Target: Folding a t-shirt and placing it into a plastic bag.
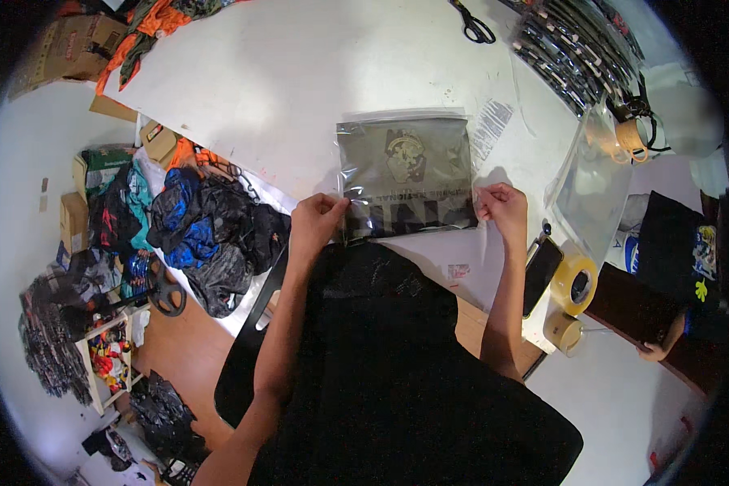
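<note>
A clear plastic bag (402,182) lies flat on the white table in front of me. Inside it is a folded dark olive cloth, seemingly a garment, with a black printed emblem. The bag's clear flap runs along its far edge. My left hand (319,220) pinches the bag's near left edge between thumb and fingers. At the opposite side, my right hand (505,212) has its fingertips pressed together on the right edge. A thin clear strip hangs below the right fingers; whether it belongs to the bag I cannot tell.
Right of me are a phone (542,275), a tape roll (573,285) and clear plastic sheets (595,178). Scissors (478,31) and stacked packaged items (571,61) lie at the far side. Crumpled dark clothes (219,235) heap at left. Another person's hand (654,350) shows at far right.
</note>
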